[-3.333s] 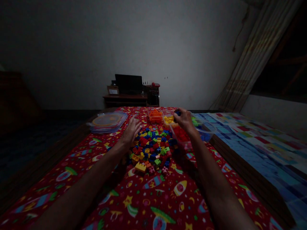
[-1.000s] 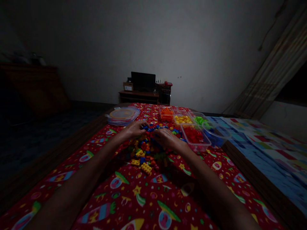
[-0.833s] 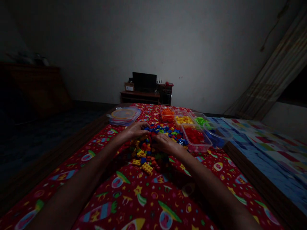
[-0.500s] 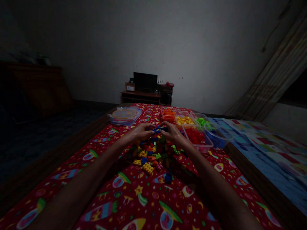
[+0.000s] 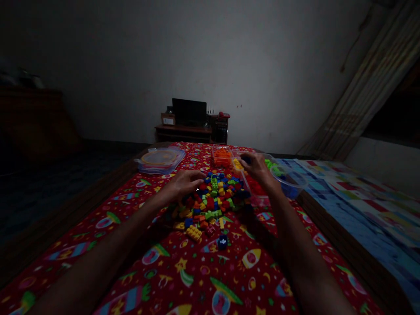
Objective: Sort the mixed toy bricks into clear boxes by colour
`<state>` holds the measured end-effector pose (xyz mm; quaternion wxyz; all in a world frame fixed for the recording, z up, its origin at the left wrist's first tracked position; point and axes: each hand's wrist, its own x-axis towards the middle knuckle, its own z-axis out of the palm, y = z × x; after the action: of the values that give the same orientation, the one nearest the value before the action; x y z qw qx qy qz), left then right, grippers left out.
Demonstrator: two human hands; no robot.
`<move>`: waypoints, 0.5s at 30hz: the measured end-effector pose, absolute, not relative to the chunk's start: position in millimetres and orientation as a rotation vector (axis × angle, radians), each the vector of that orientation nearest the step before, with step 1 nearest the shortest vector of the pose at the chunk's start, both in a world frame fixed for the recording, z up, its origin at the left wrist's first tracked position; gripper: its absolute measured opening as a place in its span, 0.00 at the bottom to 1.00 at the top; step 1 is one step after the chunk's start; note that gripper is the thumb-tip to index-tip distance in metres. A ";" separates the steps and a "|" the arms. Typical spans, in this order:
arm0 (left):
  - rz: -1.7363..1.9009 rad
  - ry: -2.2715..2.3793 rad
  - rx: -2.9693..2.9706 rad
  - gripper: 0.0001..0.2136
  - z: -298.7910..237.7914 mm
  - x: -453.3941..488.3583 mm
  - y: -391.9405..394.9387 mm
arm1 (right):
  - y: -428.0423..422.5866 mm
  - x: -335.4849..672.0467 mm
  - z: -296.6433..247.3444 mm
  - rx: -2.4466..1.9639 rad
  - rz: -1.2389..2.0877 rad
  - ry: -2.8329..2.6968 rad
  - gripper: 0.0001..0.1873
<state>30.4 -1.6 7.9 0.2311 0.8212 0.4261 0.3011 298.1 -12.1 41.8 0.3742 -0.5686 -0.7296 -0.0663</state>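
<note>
A heap of mixed toy building bricks (image 5: 215,197) in blue, red, yellow, green and orange lies on the red patterned cloth. My left hand (image 5: 185,183) is at the heap's left edge, its fingers stretched loosely over the bricks, with nothing visible held. Raised above the clear boxes at the right, my right hand (image 5: 259,166) pinches a dark blue brick (image 5: 245,159). Below that hand are a box of red bricks (image 5: 257,186) and some yellow bricks (image 5: 238,165), partly covered by the hand and arm. A single blue brick (image 5: 222,242) sits apart, nearer to me.
Orange bricks (image 5: 222,157) fill a clear box at the back. Green bricks (image 5: 269,164) and a round tub (image 5: 288,177) with blue bricks stand at the right. Stacked clear lids (image 5: 160,158) lie at the back left. A quilt-covered surface (image 5: 348,197) adjoins the right side.
My hands were together over the heap at a blue piece. They have moved apart; the right one has gone right over the boxes with a dark blue brick. The view has turned slightly right.
</note>
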 end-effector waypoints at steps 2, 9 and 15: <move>0.772 1.147 2.311 0.18 9.7 31.1 -3.3 | -12.3 333.0 48.7 -1.622 -0.262 -1.743 0.12; 0.496 0.467 2.770 0.17 -7.1 81.0 -63.9 | -20.2 418.9 27.7 -2.027 -0.376 -1.461 0.14; 0.306 0.165 3.085 0.20 -31.5 100.9 -108.7 | -20.6 392.1 39.0 -1.934 -0.334 -1.552 0.16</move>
<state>100.9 -108.7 -31.5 0.0186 0.9935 0.0532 0.0985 392.1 -20.6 39.0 0.3142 -0.7337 -0.5890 -0.1267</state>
